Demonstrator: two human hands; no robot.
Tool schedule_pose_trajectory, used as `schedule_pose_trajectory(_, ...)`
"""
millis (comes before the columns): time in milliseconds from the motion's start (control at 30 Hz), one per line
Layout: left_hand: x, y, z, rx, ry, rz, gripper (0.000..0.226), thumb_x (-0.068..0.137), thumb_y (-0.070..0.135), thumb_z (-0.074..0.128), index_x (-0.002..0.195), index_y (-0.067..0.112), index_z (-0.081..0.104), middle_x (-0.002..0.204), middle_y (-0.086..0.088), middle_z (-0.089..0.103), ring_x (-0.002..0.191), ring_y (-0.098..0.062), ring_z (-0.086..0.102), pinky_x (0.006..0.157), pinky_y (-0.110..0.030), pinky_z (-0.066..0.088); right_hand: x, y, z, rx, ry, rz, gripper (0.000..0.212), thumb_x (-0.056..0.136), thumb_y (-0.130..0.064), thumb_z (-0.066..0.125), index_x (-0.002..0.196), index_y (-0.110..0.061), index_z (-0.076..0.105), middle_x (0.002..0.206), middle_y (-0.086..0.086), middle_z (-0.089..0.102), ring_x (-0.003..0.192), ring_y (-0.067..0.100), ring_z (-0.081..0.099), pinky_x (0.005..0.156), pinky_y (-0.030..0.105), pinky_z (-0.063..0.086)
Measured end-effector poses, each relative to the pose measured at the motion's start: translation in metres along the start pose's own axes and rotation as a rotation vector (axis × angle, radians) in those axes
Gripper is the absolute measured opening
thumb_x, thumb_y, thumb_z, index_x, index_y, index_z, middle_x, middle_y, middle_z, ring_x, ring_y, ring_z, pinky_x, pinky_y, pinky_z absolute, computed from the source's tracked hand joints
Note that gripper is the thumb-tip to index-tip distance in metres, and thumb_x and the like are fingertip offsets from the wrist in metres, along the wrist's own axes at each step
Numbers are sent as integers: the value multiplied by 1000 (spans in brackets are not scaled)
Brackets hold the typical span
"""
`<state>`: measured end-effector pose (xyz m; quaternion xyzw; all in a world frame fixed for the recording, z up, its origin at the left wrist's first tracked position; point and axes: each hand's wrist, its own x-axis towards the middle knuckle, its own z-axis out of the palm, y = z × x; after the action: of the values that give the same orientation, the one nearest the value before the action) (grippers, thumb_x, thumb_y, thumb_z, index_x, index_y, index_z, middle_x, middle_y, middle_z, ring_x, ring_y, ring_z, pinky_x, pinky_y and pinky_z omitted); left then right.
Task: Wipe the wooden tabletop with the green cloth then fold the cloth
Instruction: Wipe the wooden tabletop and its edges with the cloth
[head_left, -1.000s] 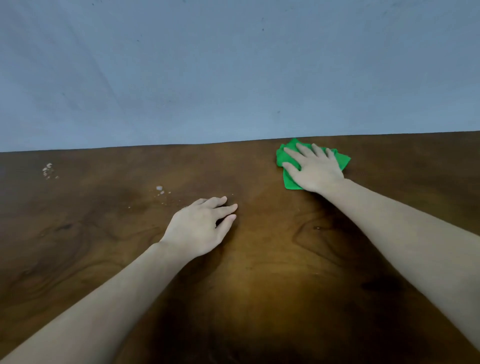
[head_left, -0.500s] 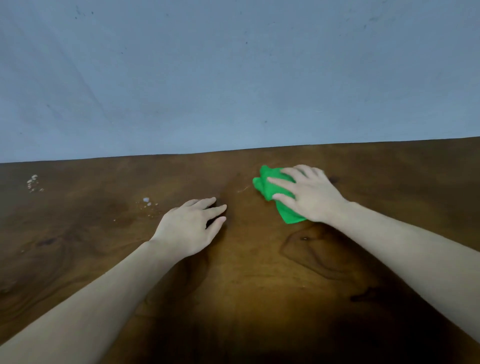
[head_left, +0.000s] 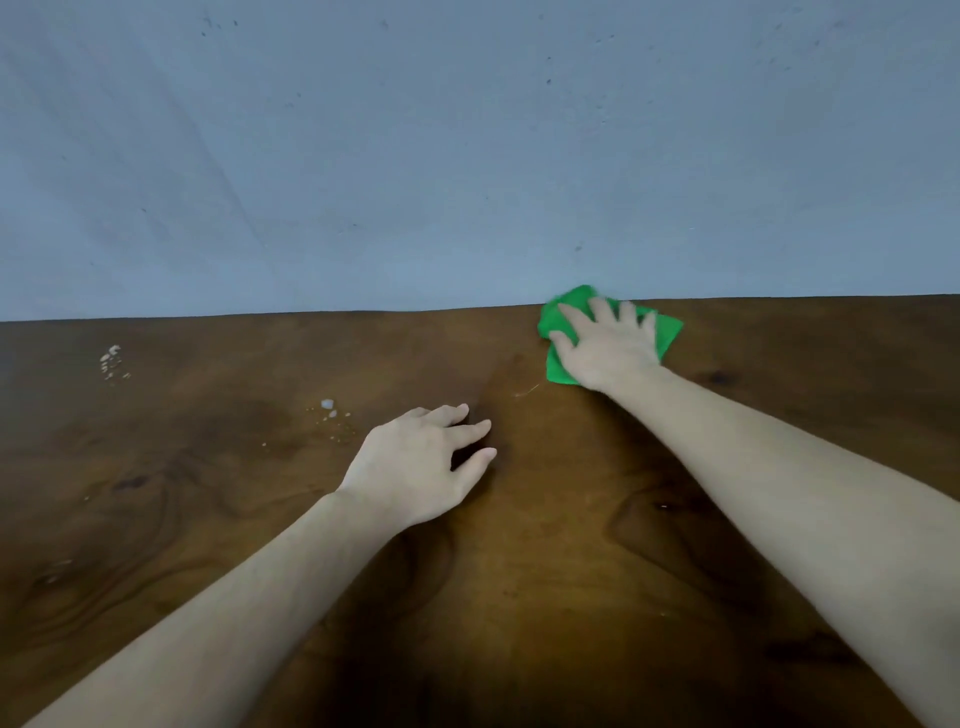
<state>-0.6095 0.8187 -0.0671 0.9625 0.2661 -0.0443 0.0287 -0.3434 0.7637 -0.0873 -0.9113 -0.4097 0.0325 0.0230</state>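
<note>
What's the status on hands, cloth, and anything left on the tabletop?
Right hand flat on green cloth at tabletop's far edge. Left hand open, resting on wood. White specks and unwiped on the left.

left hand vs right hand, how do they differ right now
The left hand rests bare on the wooden tabletop; the right hand presses down on the green cloth. The left hand sits nearer the person, mid-table; the right hand reaches to the far edge by the wall. The left hand looks sharp, while the right hand's fingers are blurred. Both lie palm down with fingers spread.
</note>
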Motion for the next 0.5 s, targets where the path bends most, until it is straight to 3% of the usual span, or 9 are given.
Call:
schedule_pose_trajectory(133, 0, 0, 0, -3, -11, -2, 56, 95, 70, 22, 144, 51, 41, 156, 18, 36, 144, -13, 35, 116, -37, 35, -11, -51, 2, 0, -42, -356, 59, 100, -65, 19, 156, -48, 17, 168, -4, 13, 153, 29, 10, 122, 57, 5)
schedule_pose_trajectory(233, -1, 2, -5, 0, -31, 6, 56, 95, 71, 22, 145, 51, 39, 157, 19, 34, 144, -14, 33, 115, -36, 36, -15, -41, -2, 22, -79, -525, 58, 100, -67, 22, 155, -49, 18, 168, -9, 12, 154, 23, 7, 124, 50, 2)
schedule_pose_trajectory(333, -1, 2, -6, -3, -32, 11, 57, 94, 72, 22, 145, 52, 38, 157, 20, 33, 144, -12, 33, 116, -36, 35, -17, -1, -6, 24, -73, -519, 60, 98, -71, 23, 155, -50, 20, 167, -13, 13, 154, 18, 9, 123, 44, 5)
schedule_pose_trajectory(500, -3, 2, -6, -19, -52, 6, 57, 94, 72, 21, 146, 53, 35, 158, 20, 30, 146, -13, 29, 118, -36, 31, -12, 51, -1, 2, 20, -247, 63, 96, -72, 19, 155, -49, 22, 165, -10, 22, 150, 22, 19, 121, 46, 16)
